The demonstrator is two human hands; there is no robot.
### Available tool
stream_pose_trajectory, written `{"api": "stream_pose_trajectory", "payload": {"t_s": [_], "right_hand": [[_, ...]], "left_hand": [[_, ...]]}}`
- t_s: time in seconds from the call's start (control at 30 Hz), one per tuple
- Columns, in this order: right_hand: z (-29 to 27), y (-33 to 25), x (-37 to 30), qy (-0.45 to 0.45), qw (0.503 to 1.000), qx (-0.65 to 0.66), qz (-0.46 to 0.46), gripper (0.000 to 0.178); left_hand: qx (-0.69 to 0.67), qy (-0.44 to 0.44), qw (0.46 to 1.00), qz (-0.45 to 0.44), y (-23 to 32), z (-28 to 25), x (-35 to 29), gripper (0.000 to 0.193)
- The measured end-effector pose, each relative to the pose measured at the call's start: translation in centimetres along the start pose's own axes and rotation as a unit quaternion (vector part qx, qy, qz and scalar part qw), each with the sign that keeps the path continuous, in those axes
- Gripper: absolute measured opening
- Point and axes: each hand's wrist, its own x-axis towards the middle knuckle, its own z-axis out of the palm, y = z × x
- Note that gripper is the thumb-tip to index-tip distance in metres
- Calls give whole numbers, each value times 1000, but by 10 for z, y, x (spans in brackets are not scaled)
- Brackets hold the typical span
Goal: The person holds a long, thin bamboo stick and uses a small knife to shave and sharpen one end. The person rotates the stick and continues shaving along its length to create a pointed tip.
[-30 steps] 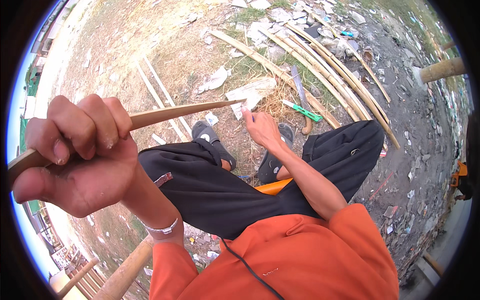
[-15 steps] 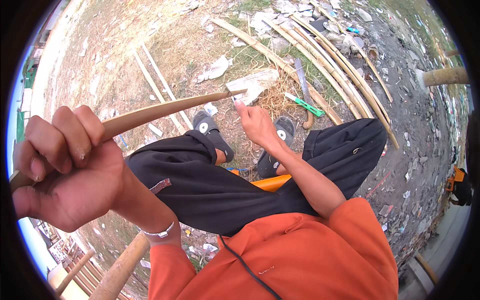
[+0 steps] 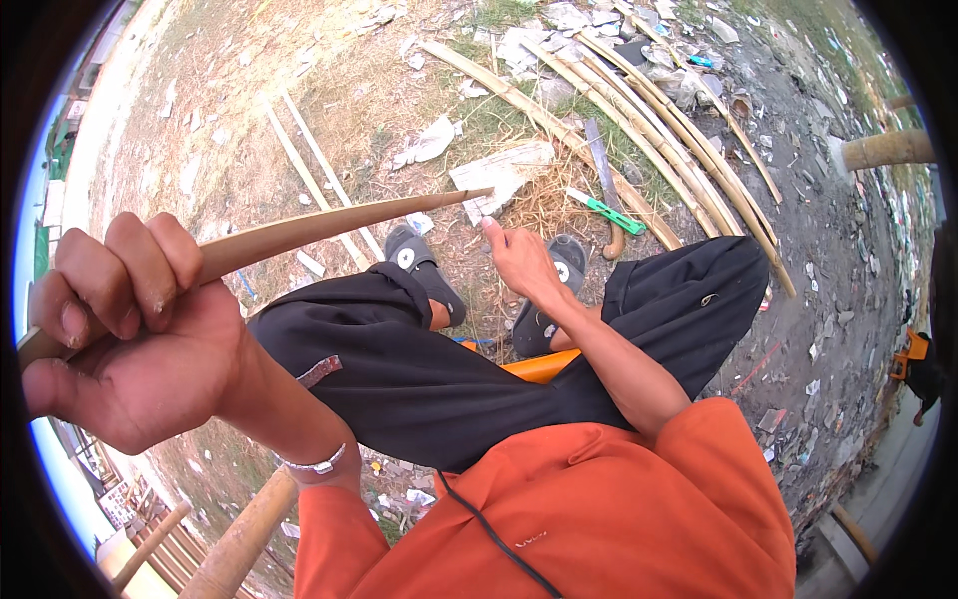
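My left hand [image 3: 150, 329] is wrapped round a long split bamboo strip [image 3: 329, 220], held raised at the left. The strip slants away to the right and narrows to a thin tip above the ground. Just below and to the right of that tip is my right hand [image 3: 524, 262], its fingers curled in and the thumb pointing forward. A small gap separates it from the strip. Whatever lies inside those curled fingers is hidden.
Beyond my right foot lie a green box cutter [image 3: 607, 210] and a long blade with a curved wooden handle [image 3: 614, 242]. Several bamboo strips [image 3: 659, 125] lie at the far right, two pale ones [image 3: 317, 165] at the left. A white sheet [image 3: 504, 178] lies among straw.
My right hand has moved slightly down and right, away from the strip's tip. A small shiny piece by the thumb no longer shows. The left hand has barely moved.
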Motion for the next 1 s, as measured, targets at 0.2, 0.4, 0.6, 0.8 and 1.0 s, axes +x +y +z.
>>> {"api": "stream_pose_trajectory", "payload": {"t_s": [0.2, 0.4, 0.6, 0.8, 1.0], "right_hand": [[1, -26, -17, 44, 990, 94, -100, 62], [-5, -24, -18, 43, 990, 96, -89, 61], [0, -14, -9, 66, 994, 49, -75, 62], [-8, -21, -13, 37, 998, 20, -55, 65], [-3, -9, -6, 55, 998, 9, -26, 66]], "left_hand": [[18, 18, 1000, 14, 2, -1, -4, 40], [-1, 34, 999, 8, 8, -3, -6, 38], [0, 19, 1000, 10, 1, 1, -2, 32], [8, -4, 1000, 13, 0, -13, 2, 40], [9, -15, 1000, 10, 0, -8, -2, 46]]}}
